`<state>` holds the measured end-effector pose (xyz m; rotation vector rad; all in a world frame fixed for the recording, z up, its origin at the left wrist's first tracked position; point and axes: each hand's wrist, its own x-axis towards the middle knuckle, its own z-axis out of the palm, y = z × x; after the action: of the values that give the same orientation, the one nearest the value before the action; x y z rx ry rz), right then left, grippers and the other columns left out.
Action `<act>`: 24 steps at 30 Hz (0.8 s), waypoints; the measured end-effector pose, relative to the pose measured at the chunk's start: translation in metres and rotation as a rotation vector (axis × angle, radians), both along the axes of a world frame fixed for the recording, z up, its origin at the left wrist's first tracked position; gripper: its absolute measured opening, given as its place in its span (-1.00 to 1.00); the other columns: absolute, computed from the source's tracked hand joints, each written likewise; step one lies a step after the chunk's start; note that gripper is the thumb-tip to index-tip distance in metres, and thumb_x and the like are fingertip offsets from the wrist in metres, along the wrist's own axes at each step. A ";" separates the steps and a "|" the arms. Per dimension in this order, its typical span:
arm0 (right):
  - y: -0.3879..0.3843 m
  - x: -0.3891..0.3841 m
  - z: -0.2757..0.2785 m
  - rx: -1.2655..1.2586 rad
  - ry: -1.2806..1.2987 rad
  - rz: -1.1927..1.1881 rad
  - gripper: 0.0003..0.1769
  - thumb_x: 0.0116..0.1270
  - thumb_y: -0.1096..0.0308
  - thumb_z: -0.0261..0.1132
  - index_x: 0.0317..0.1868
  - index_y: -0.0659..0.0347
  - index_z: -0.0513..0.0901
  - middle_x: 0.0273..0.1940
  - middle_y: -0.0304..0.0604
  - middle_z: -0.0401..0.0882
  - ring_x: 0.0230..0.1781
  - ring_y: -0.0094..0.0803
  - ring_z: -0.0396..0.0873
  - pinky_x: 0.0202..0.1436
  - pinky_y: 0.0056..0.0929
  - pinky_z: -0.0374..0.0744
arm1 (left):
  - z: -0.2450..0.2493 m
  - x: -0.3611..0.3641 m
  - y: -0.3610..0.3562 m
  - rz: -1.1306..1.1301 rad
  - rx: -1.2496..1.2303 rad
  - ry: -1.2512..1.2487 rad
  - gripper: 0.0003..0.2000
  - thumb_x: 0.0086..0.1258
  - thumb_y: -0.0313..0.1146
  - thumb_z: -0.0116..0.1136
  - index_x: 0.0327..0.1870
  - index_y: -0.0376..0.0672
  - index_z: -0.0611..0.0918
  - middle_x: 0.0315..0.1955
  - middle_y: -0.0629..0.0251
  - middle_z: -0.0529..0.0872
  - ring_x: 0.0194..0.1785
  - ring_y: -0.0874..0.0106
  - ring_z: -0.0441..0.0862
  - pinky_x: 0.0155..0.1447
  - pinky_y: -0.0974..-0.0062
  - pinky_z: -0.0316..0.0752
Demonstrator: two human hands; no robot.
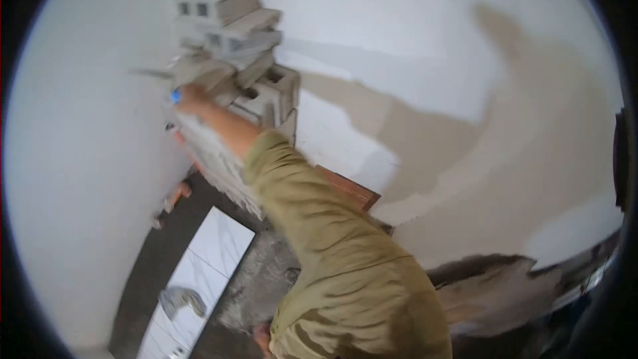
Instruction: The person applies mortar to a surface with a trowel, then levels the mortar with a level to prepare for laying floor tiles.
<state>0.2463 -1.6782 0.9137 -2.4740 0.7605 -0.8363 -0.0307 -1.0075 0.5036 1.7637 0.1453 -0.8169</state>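
Grey hollow blocks (242,43) stand unevenly stacked at eleven o'clock, the right hand (193,98) at ten too blurred to tell its grip, with veined white tiles (222,236) between seven and eight and an olive sleeve (332,226) from five o'clock hiding part of the floor (249,292)

There was one reaching hand (193,99) | one grey block pile (240,8), blocks too blurry to count | one white tile row (220,239) | one crumpled lump (179,300)
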 end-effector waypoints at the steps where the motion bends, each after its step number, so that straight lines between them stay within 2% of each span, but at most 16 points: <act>1: -0.002 0.013 -0.004 -0.115 0.103 0.010 -0.41 0.00 0.18 0.40 0.05 0.32 0.63 0.05 0.18 0.62 0.12 0.07 0.58 0.32 -0.07 0.43 | 0.004 -0.003 -0.006 -0.130 0.087 -0.017 -0.77 0.37 -0.21 0.10 -0.28 -0.21 0.64 -0.53 0.21 0.64 -0.44 0.13 0.57 -0.33 0.12 0.46; 2: 0.009 0.015 -0.020 -0.285 -0.183 -0.078 -0.47 -0.02 0.21 0.40 -0.02 0.32 0.68 -0.03 0.18 0.65 0.10 0.07 0.59 0.35 -0.07 0.39 | 0.006 -0.006 -0.012 -0.235 0.165 -0.029 -0.77 0.36 -0.21 0.11 -0.29 -0.21 0.64 -0.53 0.20 0.63 -0.44 0.13 0.57 -0.33 0.12 0.46; 4: 0.014 0.018 -0.002 0.000 0.209 0.011 -0.38 0.00 0.23 0.41 0.12 0.29 0.63 0.16 0.16 0.57 0.30 -0.05 0.47 0.47 -0.05 0.25 | 0.012 0.009 -0.017 -0.395 0.297 -0.083 -0.78 0.32 -0.22 0.14 -0.31 -0.21 0.64 -0.55 0.19 0.62 -0.44 0.12 0.57 -0.33 0.12 0.46; 7: 0.020 -0.002 0.004 0.044 0.181 -0.060 -0.49 -0.01 0.29 0.38 0.02 0.25 0.68 0.10 0.13 0.62 0.24 -0.05 0.52 0.43 0.04 0.28 | 0.020 0.037 -0.019 -0.505 0.437 -0.145 -0.79 0.27 -0.23 0.17 -0.33 -0.21 0.63 -0.57 0.16 0.60 -0.45 0.10 0.58 -0.33 0.12 0.46; 11: 0.020 0.010 -0.009 -0.147 0.001 -0.092 -0.54 -0.01 0.31 0.37 -0.03 0.23 0.71 0.08 0.09 0.63 0.20 -0.03 0.54 0.36 0.08 0.34 | 0.021 0.071 -0.002 -0.636 0.575 -0.289 -0.80 0.21 -0.24 0.22 -0.37 -0.21 0.63 -0.59 0.13 0.57 -0.46 0.08 0.58 -0.34 0.11 0.47; 14: 0.012 0.011 0.007 -0.137 0.285 -0.039 -0.37 -0.09 0.08 0.52 0.01 0.25 0.69 0.06 0.09 0.64 0.13 -0.06 0.59 0.29 -0.09 0.46 | -0.003 0.107 0.006 -0.993 0.691 -0.898 -0.80 0.16 -0.25 0.26 -0.39 -0.22 0.62 -0.61 0.10 0.55 -0.46 0.06 0.58 -0.34 0.11 0.47; 15: 0.005 0.017 0.004 -0.222 0.333 -0.046 -0.35 -0.08 0.05 0.53 0.03 0.21 0.69 0.05 0.06 0.66 0.11 -0.07 0.61 0.20 -0.11 0.52 | -0.038 0.119 0.013 -1.040 0.436 -1.212 -0.79 0.08 -0.25 0.30 -0.41 -0.19 0.60 -0.60 0.11 0.57 -0.47 0.02 0.58 -0.36 0.05 0.45; 16: 0.003 0.004 0.013 -0.175 0.299 0.014 -0.33 -0.09 0.03 0.54 0.04 0.20 0.69 0.01 0.06 0.68 0.10 -0.05 0.62 0.17 -0.12 0.55 | -0.042 0.119 -0.008 -0.896 0.486 -1.228 -0.78 0.21 -0.21 0.31 -0.42 -0.16 0.58 -0.62 0.24 0.55 -0.55 0.18 0.54 -0.43 0.19 0.42; 17: 0.003 -0.007 0.016 -0.109 0.238 -0.015 -0.34 -0.08 0.04 0.53 0.04 0.20 0.69 0.02 0.08 0.68 0.11 -0.02 0.62 0.21 -0.12 0.55 | -0.049 0.117 -0.019 -0.695 0.107 -0.524 -0.83 0.36 -0.25 0.21 -0.37 -0.13 0.57 -0.58 0.34 0.56 -0.53 0.36 0.51 -0.45 0.38 0.39; 18: 0.000 -0.007 0.016 -0.045 0.186 -0.027 -0.36 -0.07 0.06 0.52 0.04 0.20 0.68 0.04 0.11 0.67 0.12 0.00 0.61 0.24 -0.13 0.54 | -0.053 0.113 -0.032 -0.230 -0.173 0.059 -0.84 0.51 -0.29 0.11 -0.32 -0.10 0.57 -0.53 0.44 0.56 -0.52 0.55 0.48 -0.46 0.58 0.35; 19: -0.010 0.003 0.004 -0.008 0.112 -0.036 -0.38 -0.05 0.11 0.50 0.05 0.20 0.68 0.04 0.12 0.68 0.10 -0.01 0.63 0.18 -0.12 0.58 | -0.044 0.100 -0.052 -0.162 -0.206 0.093 -0.90 0.51 -0.36 0.09 -0.20 -0.17 0.59 -0.43 0.30 0.65 -0.46 0.52 0.54 -0.40 0.57 0.42; 20: -0.005 0.005 0.006 -0.099 0.094 -0.090 -0.39 -0.08 0.13 0.53 0.02 0.21 0.69 -0.01 0.12 0.70 0.05 -0.02 0.66 0.10 -0.11 0.62 | 0.027 0.086 -0.097 0.055 -0.067 0.282 -0.77 0.50 -0.36 0.10 0.03 -0.28 0.60 -0.29 0.18 0.72 -0.29 0.45 0.64 -0.25 0.51 0.53; 21: -0.008 -0.002 0.018 0.041 0.190 0.027 -0.42 -0.09 0.15 0.53 -0.01 0.22 0.69 -0.05 0.13 0.71 0.01 -0.03 0.69 0.10 -0.12 0.62 | 0.048 0.078 -0.106 -0.099 0.008 0.260 -0.63 0.48 -0.32 0.13 0.21 -0.35 0.57 -0.11 0.10 0.75 -0.13 0.35 0.69 -0.07 0.42 0.57; 22: -0.014 0.000 0.013 0.073 0.164 0.040 -0.41 0.01 0.06 0.40 0.05 0.21 0.70 0.08 0.15 0.66 0.14 0.11 0.60 0.23 -0.10 0.52 | 0.030 0.083 -0.101 -0.421 -0.045 0.158 -0.57 0.45 -0.27 0.17 0.25 -0.33 0.57 -0.06 0.10 0.76 -0.05 0.31 0.70 0.05 0.38 0.56; 23: -0.033 0.013 0.002 0.007 0.204 -0.019 -0.41 0.00 0.06 0.46 0.00 0.26 0.70 0.00 0.17 0.69 0.05 0.08 0.64 0.16 -0.10 0.56 | 0.010 0.090 -0.095 -0.676 -0.162 0.010 -0.58 0.43 -0.25 0.18 0.22 -0.30 0.61 -0.06 0.09 0.76 -0.06 0.32 0.70 0.05 0.39 0.56; 24: -0.047 0.022 -0.010 -0.069 0.244 -0.087 -0.40 -0.01 0.05 0.52 -0.05 0.31 0.69 -0.09 0.18 0.71 -0.04 0.05 0.68 0.08 -0.09 0.60 | 0.025 0.099 -0.098 -0.811 0.085 0.002 -0.58 0.42 -0.21 0.18 0.18 -0.31 0.62 -0.13 0.06 0.77 -0.07 0.29 0.71 -0.01 0.38 0.57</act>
<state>0.2687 -1.7257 0.9033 -2.6531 0.9434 -0.6047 0.0688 -1.1054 0.5286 1.9046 -0.5808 -1.3953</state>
